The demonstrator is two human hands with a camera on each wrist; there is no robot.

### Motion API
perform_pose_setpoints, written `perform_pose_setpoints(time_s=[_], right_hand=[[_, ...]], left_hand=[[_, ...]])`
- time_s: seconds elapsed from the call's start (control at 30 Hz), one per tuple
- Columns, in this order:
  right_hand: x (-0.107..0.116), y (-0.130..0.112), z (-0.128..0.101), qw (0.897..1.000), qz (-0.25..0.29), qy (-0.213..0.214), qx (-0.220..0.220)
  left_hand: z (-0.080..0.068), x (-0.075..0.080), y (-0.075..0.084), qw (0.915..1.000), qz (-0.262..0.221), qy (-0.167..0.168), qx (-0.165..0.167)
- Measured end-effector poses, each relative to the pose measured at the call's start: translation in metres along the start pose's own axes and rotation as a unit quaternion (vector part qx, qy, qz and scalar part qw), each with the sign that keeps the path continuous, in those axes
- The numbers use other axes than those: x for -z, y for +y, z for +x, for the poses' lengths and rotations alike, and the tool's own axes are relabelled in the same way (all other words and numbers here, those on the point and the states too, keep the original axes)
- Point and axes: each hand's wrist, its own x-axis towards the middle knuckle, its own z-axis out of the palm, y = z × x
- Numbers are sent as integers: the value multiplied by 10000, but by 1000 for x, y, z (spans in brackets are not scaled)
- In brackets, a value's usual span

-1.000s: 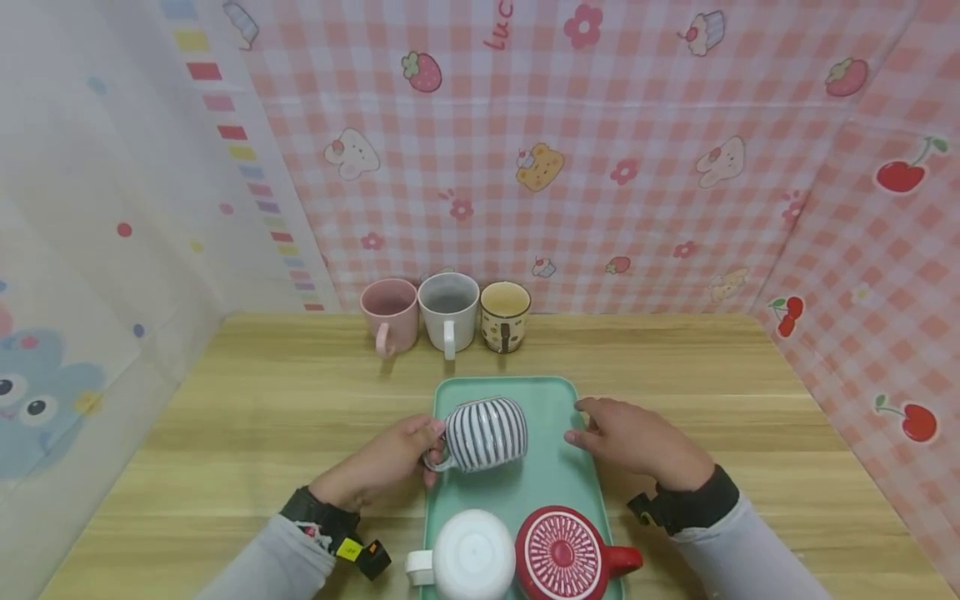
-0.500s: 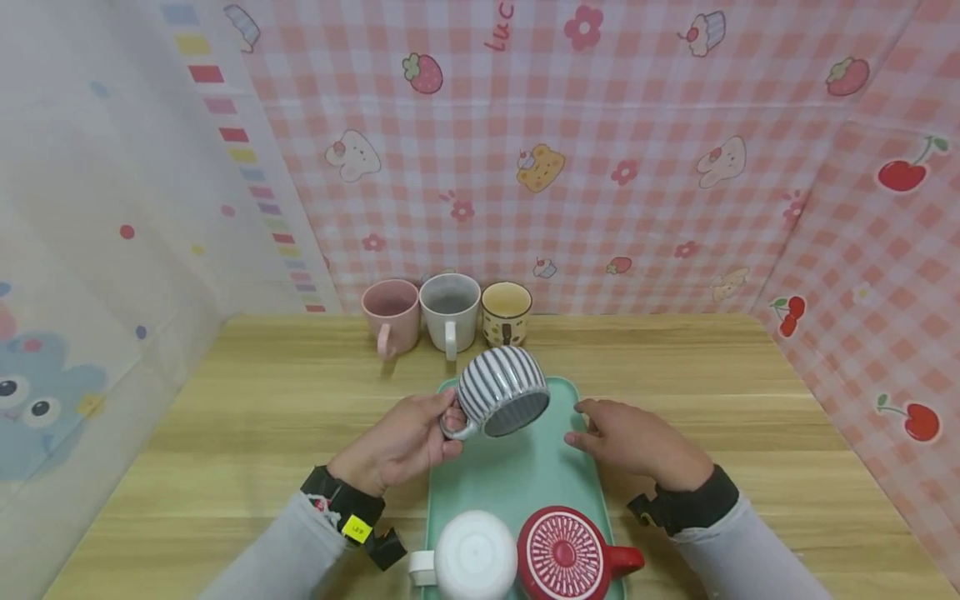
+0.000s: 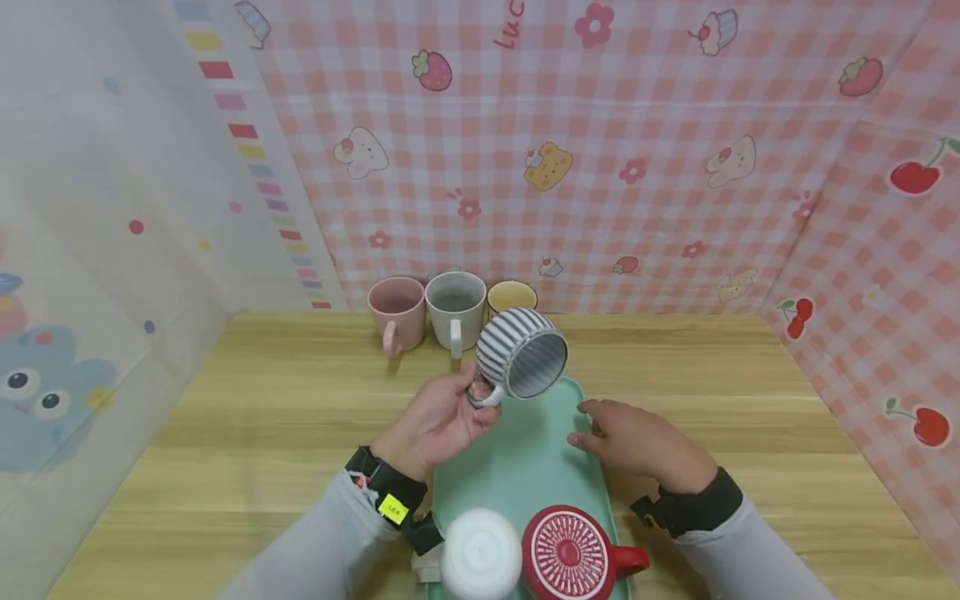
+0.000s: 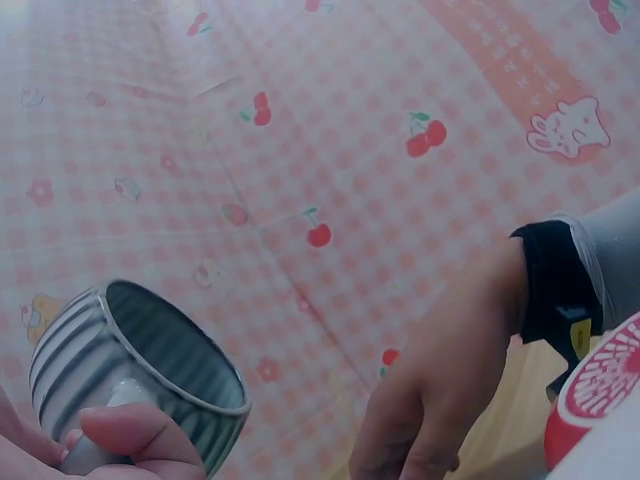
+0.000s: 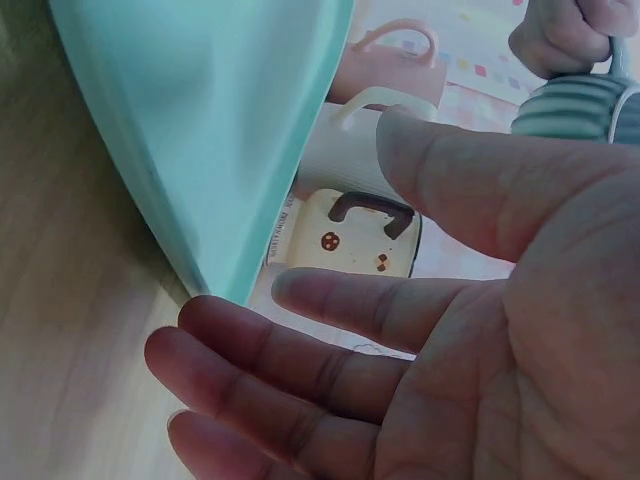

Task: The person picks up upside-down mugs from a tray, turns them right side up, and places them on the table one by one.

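My left hand (image 3: pixel 448 417) grips a striped mug (image 3: pixel 504 340) by its handle, above the far part of the green tray (image 3: pixel 487 471). The mug is tilted, its mouth facing right and toward me. In the left wrist view, the thumb (image 4: pixel 140 432) presses over the handle of the mug (image 4: pixel 75 355). My right hand (image 3: pixel 645 442) holds nothing; its relaxed fingers lie at the tray's right edge. The right wrist view shows its fingers (image 5: pixel 290 375) extended by the tray's corner. At the near end of the tray, a white mug (image 3: pixel 481 550) and a red mug (image 3: pixel 567 553) stand upside down.
Along the back of the wooden table (image 3: pixel 247 417) stand a pink mug (image 3: pixel 401 321), a grey-white mug (image 3: pixel 459 312) and a yellow mug (image 3: pixel 512 293), upright in a row. The striped mug partly hides the yellow one. A checked cloth wall (image 3: pixel 480 125) rises right behind them.
My left hand has lifted the striped mug off the tray, carrying it away from me and to the right. Its mouth has turned into view. The right hand stays at the tray's edge.
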Motion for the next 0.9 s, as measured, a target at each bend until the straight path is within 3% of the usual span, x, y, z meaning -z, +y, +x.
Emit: perform_pose_setpoints(time_s=[0.23,0.4,0.67,0.9], right_hand=[[0,-6,-5,9993,-292,231,30],[5,-18,-8,9983,-250,354,391],[9,-31,-16,9937,480,261,977],[3,-31,-17,9799,946,-34,1756]], left_hand=[[10,-2,-10,9998,-176,13,-59],[11,-2,-9,9996,-258,142,-2],[9,-4,-11,9997,-153,153,90],[7,-5,-12,9997,-22,-3,234]])
